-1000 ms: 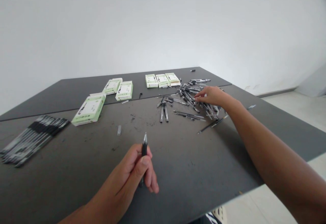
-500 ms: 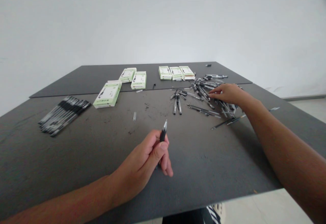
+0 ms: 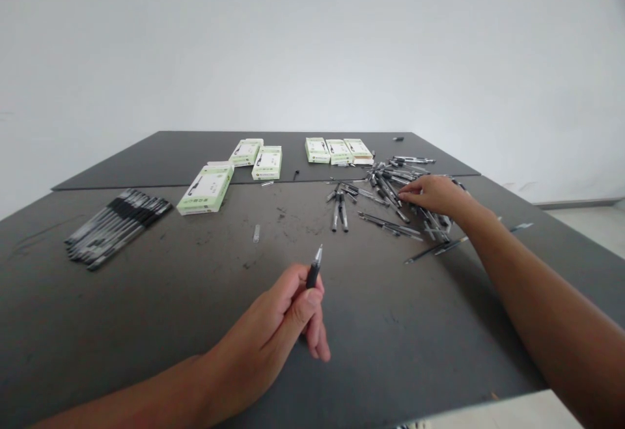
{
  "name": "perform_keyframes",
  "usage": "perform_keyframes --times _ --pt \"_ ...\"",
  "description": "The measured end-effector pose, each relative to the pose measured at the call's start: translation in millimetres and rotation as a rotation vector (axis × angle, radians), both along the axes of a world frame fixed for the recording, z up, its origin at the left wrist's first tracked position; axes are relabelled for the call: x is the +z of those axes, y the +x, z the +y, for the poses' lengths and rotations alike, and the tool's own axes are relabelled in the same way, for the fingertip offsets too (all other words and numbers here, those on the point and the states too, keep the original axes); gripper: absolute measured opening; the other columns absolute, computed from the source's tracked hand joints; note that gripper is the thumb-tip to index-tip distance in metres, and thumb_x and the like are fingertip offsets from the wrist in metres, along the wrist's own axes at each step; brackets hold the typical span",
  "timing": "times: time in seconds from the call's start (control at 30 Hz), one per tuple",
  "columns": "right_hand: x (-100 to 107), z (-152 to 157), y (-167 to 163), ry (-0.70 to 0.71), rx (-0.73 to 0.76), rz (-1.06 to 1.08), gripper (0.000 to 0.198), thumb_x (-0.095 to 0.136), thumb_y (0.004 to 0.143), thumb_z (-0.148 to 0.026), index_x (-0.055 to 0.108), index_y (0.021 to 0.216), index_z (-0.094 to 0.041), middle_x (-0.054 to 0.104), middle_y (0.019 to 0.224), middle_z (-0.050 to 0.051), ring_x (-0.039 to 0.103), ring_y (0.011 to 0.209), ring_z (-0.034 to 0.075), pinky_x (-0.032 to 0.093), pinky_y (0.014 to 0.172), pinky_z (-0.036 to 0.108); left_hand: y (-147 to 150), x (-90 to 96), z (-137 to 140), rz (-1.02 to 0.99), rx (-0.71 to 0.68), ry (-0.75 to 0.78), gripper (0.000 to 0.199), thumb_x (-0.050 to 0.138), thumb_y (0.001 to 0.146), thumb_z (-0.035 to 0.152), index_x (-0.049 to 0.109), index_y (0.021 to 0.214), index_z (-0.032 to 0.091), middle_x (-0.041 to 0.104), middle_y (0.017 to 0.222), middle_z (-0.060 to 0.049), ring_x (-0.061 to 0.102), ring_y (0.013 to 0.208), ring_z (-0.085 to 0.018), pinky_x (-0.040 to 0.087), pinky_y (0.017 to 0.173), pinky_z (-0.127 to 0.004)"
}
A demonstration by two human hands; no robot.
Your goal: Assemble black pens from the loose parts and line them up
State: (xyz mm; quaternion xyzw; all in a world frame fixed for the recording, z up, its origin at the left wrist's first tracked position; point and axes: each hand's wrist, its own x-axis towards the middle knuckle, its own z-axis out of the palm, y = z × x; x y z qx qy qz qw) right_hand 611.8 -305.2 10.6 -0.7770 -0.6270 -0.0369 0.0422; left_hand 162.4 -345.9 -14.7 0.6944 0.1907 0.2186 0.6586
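My left hand [image 3: 290,321] is closed around a pen [image 3: 313,274] near the front of the table. The pen has no cap; its black grip and silver tip point up and away from me. My right hand [image 3: 437,194] reaches over a loose pile of clear and black pens and pen parts [image 3: 388,185] at the right. Its thumb and fingers are slightly apart, low over the pile, and some fingertips are hidden. Two short pen pieces [image 3: 339,211] lie side by side left of the pile. Several thin refills [image 3: 390,224] are in front of it.
A neat row of capped pens [image 3: 117,227] lies at the left. Green-and-white boxes stand farther back, a near one [image 3: 206,188] at left and others [image 3: 317,150] at centre. A small clear strip [image 3: 256,234] and a black cap [image 3: 296,174] lie mid-table. A seam crosses the tabletop.
The view has tipped slightly upward, so everything sits lower in the picture. My left hand keeps the same hold on the pen; my right hand stays over the pile with little visible movement.
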Motion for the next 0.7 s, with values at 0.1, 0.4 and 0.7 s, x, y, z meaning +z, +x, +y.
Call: perform_keyframes --times 0.1,0.4,0.7 --pt "0 0 0 -0.016 0.019 -0.017 0.041 0.06 0.095 -0.046 0.089 0.115 -0.025 0.086 0.098 0.009 0.076 0.088 0.029 0.053 0.077 0.038 0 -0.3 0 -0.004 -0.01 -0.006 0.032 0.035 0.118 0.051 0.048 0.111 0.023 0.057 0.073 0.007 0.071 0.069 -0.014 0.053 0.073 -0.03" --pt "1 1 -1 0.057 0.002 0.041 0.04 0.062 0.095 -0.046 0.087 0.122 -0.03 0.084 0.094 0.007 0.074 0.085 0.026 0.051 0.074 0.036 0 -0.2 -1 0.007 -0.004 0.01 0.032 0.035 0.118 0.051 0.049 0.112 0.022 0.058 0.073 0.007 0.071 0.07 -0.014 0.054 0.073 -0.029" --pt "6 3 -9 0.039 0.07 0.068 0.031 0.069 0.088 -0.048 0.091 0.106 -0.035 0.083 0.09 0.003 0.075 0.082 0.026 0.051 0.072 0.036 1 1.2 -1 -0.004 0.005 0.025 0.036 0.036 0.118 0.053 0.049 0.109 0.021 0.057 0.07 0.007 0.07 0.066 -0.013 0.054 0.071 -0.029"
